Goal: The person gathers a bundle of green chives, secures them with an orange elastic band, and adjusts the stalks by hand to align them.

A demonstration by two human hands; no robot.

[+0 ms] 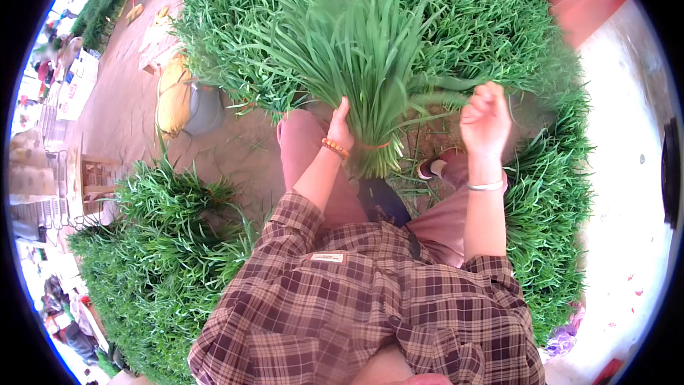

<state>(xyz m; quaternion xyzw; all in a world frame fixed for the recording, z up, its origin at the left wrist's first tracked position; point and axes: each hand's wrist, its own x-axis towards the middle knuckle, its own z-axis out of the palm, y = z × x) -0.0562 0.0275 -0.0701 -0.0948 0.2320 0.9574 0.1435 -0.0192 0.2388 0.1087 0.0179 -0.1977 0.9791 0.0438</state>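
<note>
My left hand (342, 125) holds a thick bunch of garlic chives (368, 75) upright between my knees, thumb up along its left side. An orange-red tie (377, 146) circles the bunch just above its pale cut ends. To the right, my right hand (486, 117) is raised apart from the bunch, with fingers curled closed. Some loose green leaf blades (454, 84), blurred, stretch from the side of the bunch to these fingers, which seem to pinch them. The far ends of the blades blend into the greenery behind.
Massed chives surround me: a large bank (481, 27) ahead and right, another pile (144, 283) at left. Cut leaves litter the earthen floor (251, 155). A yellow bundle (173, 96) leans by a grey container (206, 109). A wooden stool (96, 184) stands at far left; a pale wall (620, 182) rises right.
</note>
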